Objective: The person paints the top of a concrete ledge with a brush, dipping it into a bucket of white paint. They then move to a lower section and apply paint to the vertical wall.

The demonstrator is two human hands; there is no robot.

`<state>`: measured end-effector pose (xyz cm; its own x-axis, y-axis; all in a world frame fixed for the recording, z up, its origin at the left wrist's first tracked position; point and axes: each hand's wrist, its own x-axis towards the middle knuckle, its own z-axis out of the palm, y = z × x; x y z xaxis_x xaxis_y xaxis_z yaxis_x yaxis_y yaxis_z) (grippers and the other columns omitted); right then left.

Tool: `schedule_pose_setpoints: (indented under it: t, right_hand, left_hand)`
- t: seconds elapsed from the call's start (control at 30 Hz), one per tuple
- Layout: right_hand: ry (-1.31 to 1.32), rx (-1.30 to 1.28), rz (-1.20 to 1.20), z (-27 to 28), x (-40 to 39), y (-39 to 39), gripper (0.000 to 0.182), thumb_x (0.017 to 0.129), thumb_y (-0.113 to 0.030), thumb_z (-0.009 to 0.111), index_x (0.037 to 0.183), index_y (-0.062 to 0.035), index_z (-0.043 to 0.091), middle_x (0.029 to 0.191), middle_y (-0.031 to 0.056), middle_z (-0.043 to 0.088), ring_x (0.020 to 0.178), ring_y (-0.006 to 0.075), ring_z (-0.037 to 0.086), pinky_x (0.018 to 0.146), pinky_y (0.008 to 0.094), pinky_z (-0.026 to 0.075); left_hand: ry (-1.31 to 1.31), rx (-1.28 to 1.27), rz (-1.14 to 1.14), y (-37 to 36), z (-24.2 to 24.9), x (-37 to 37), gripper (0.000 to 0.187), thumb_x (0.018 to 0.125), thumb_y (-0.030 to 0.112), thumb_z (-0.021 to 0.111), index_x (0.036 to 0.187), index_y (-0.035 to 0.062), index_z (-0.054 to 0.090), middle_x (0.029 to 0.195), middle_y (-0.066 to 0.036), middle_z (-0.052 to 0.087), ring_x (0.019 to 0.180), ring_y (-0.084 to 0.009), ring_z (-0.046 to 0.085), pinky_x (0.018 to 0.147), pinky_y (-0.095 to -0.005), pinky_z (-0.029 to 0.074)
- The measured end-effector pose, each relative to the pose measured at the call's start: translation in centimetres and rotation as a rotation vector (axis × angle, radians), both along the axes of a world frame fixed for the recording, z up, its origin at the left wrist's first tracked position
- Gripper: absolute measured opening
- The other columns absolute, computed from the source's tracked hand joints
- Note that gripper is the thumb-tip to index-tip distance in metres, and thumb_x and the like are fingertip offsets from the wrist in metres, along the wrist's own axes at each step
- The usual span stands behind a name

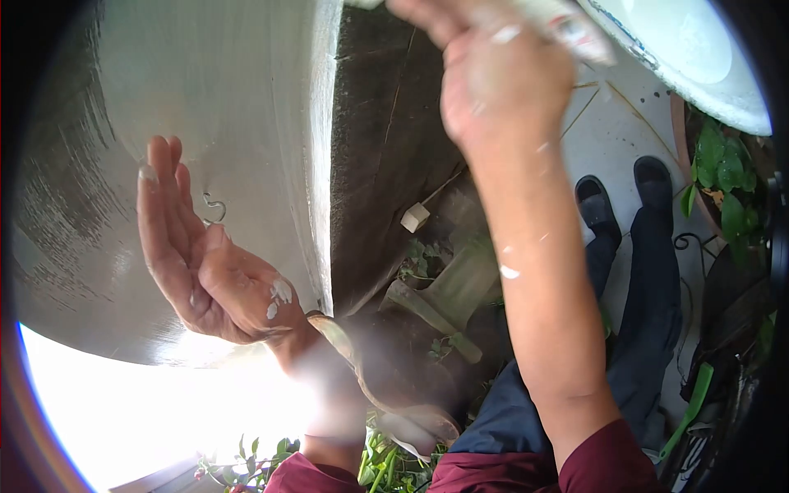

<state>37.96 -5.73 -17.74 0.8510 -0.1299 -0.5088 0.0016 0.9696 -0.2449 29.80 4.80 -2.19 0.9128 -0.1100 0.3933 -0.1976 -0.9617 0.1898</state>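
My left hand (197,255) is raised in front of a grey streaked surface (222,74), palm turned sideways, fingers stretched out, holding nothing. White paint-like spots mark its wrist and a fingertip. A small curved metal hook (214,209) sticks out of the surface close to the fingers. At the top, blurred by motion, my right hand (505,82) is closed around a flat, pale tool (575,31) with a red mark and white smears. Its kind I cannot tell, since the hand and the frame edge hide much of it. White flecks dot the right forearm.
A white basin (686,49) with a wet rim is at top right, beside a leafy plant (723,168). Dark brown boarding (386,140) adjoins the grey surface. Below are my shoes (653,185), a small pale block (415,218) on a cord, and more plants (390,456).
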Motion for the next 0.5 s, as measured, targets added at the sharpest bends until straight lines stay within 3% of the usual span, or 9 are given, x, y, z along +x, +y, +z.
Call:
schedule_pose_setpoints:
  t: [0.1,0.17,0.2,0.23,0.27,0.3,0.37,0.4,0.5]
  right_hand:
    - [-0.147,-0.163,-0.282,-1.0,4.8,-1.6,0.012,0.083,0.0,0.072,0.09,-0.0016,0.062,0.091,0.0112,0.068,0.075,0.0167,0.066,0.066,0.0284,0.055]
    - [-0.232,-0.249,-0.293,-0.2,4.0,0.4,0.013,0.084,-0.003,0.074,0.088,-0.0035,0.062,0.09,0.0094,0.067,0.075,0.0136,0.064,0.065,0.0256,0.052]
    - [-0.254,-0.252,-0.253,0.8,1.2,2.2,0.014,0.084,-0.005,0.076,0.087,-0.0045,0.061,0.089,0.0085,0.067,0.075,0.0121,0.063,0.065,0.0242,0.05]
    - [-0.168,-0.225,-0.131,2.4,-2.1,3.9,0.012,0.086,-0.005,0.073,0.089,-0.0025,0.063,0.099,0.013,0.068,0.086,0.0143,0.064,0.073,0.0269,0.054]
    - [-0.183,-0.284,-0.069,2.4,-6.1,5.8,0.011,0.085,-0.004,0.074,0.09,-0.0016,0.064,0.107,0.0173,0.068,0.096,0.0194,0.066,0.081,0.0307,0.055]
    - [-0.176,-0.277,0.185,2.8,-10.9,6.9,0.01,0.084,-0.002,0.074,0.091,-0.0025,0.067,0.107,0.0196,0.068,0.102,0.0242,0.067,0.083,0.0334,0.056]
    - [-0.311,-0.432,0.315,3.3,-18.7,8.9,0.01,0.084,-0.001,0.073,0.092,-0.0018,0.067,0.103,0.0189,0.07,0.093,0.0254,0.07,0.08,0.0344,0.057]
    - [-0.339,-0.337,0.425,4.1,-21.3,8.8,0.009,0.083,0.001,0.072,0.09,-0.0012,0.066,0.101,0.019,0.07,0.088,0.0262,0.071,0.077,0.0349,0.058]
    - [-0.556,-0.508,0.497,4.4,-19.2,6.9,0.012,0.078,0.0,0.075,0.086,-0.0018,0.066,0.093,0.0186,0.071,0.085,0.0269,0.072,0.073,0.0338,0.058]
  left_hand:
    - [-0.115,-0.063,-0.062,-0.4,0.6,1.2,0.06,0.08,0.006,0.039,0.139,-0.0057,0.043,0.135,-0.032,0.051,0.127,-0.0464,0.05,0.108,-0.0565,0.038]
    - [-0.163,-0.101,-0.09,-0.7,1.5,0.6,0.06,0.08,0.007,0.039,0.139,-0.0065,0.042,0.134,-0.033,0.051,0.125,-0.0463,0.052,0.107,-0.0559,0.04]
    - [-0.19,-0.125,-0.047,-1.2,1.5,0.1,0.06,0.08,0.007,0.039,0.139,-0.0065,0.042,0.134,-0.033,0.051,0.124,-0.0459,0.053,0.106,-0.0557,0.041]
    - [-0.213,-0.148,-0.002,-2.2,1.3,-0.8,0.06,0.08,0.007,0.039,0.139,-0.0065,0.042,0.134,-0.033,0.051,0.123,-0.0456,0.054,0.105,-0.0554,0.042]
    - [-0.237,-0.172,0.045,-2.8,1.2,-1.6,0.06,0.081,0.007,0.038,0.139,-0.0065,0.041,0.133,-0.033,0.052,0.122,-0.0452,0.055,0.104,-0.0552,0.043]
    - [-0.226,-0.182,0.042,-2.9,1.4,-2.4,0.06,0.081,0.007,0.038,0.139,-0.0065,0.041,0.133,-0.033,0.052,0.12,-0.0447,0.055,0.103,-0.0547,0.044]
    - [-0.175,-0.195,0.037,-3.2,1.8,-4.2,0.06,0.081,0.007,0.037,0.139,-0.0065,0.041,0.132,-0.033,0.052,0.118,-0.0438,0.057,0.101,-0.0539,0.046]
    - [-0.187,-0.211,0.051,-3.4,1.8,-4.8,0.06,0.081,0.007,0.037,0.139,-0.0065,0.041,0.132,-0.033,0.053,0.117,-0.0433,0.058,0.1,-0.0536,0.046]
    - [-0.274,-0.277,0.181,-4.6,0.8,-6.2,0.059,0.081,0.006,0.037,0.138,-0.0067,0.043,0.128,-0.031,0.056,0.109,-0.0406,0.061,0.097,-0.0508,0.048]
